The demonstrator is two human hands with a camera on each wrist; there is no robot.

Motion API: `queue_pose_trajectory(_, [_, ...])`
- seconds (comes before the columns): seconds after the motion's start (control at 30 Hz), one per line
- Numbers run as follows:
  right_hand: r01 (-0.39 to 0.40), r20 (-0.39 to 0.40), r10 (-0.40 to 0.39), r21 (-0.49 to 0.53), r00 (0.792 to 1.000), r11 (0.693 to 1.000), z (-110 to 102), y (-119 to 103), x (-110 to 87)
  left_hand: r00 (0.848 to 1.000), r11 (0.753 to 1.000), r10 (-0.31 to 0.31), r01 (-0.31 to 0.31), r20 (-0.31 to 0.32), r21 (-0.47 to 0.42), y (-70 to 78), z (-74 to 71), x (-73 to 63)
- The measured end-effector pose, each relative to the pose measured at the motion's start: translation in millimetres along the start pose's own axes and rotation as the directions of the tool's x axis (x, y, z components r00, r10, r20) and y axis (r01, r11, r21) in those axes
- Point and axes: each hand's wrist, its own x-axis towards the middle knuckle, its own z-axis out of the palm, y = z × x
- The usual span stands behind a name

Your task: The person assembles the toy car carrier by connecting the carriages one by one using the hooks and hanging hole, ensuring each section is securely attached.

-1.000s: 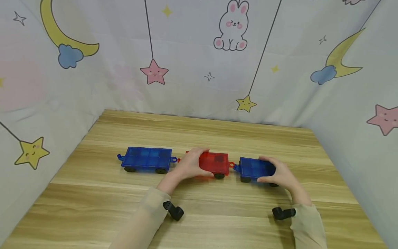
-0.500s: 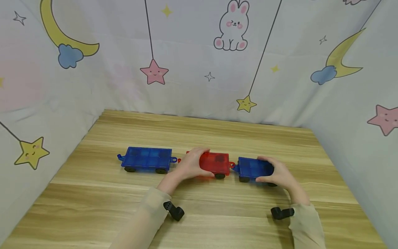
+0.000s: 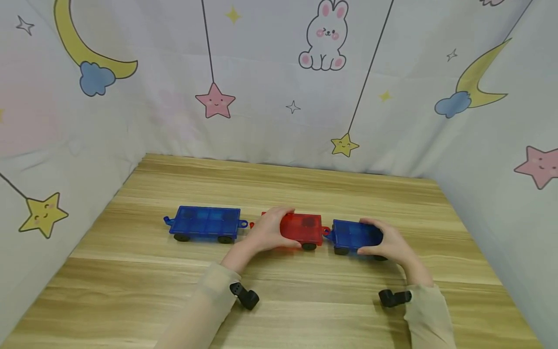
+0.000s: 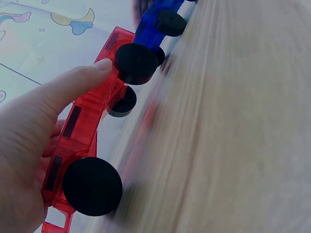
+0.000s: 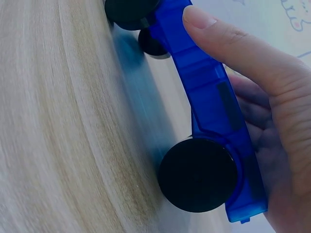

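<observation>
My left hand [image 3: 270, 230] grips the red translucent toy wagon [image 3: 307, 228] across its width, thumb on the near side. In the left wrist view that thumb presses on the red wagon's side [image 4: 85, 124] above the black wheels. A blue toy wagon [image 3: 348, 235] stands to its right, held between thumb and fingers of my right hand [image 3: 390, 242]. The hook of this blue wagon overlaps the red wagon's ring [image 3: 326, 231]; whether they are linked is too small to tell. The right wrist view shows the blue wagon's side [image 5: 209, 87] under my thumb.
Left of the red wagon stands a longer blue wagon [image 3: 205, 221], its ring close to the red hook. All are in a row on a wood-grain table [image 3: 305, 300]. A printed cloth [image 3: 261, 135] hangs at the back and sides.
My right hand has shifted slightly left with its blue wagon, bringing the hook over the red ring. My left hand and the red wagon have barely moved.
</observation>
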Motion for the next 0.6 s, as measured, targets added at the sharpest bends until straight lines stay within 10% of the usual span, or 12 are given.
queue_pose_trajectory(0.6, [-0.012,0.009,0.012,-0.020,1.000,1.000,-0.1,-1.3,1.4,1.000,0.999,-0.007,0.007,0.000,0.038,2.5,-0.1,0.9])
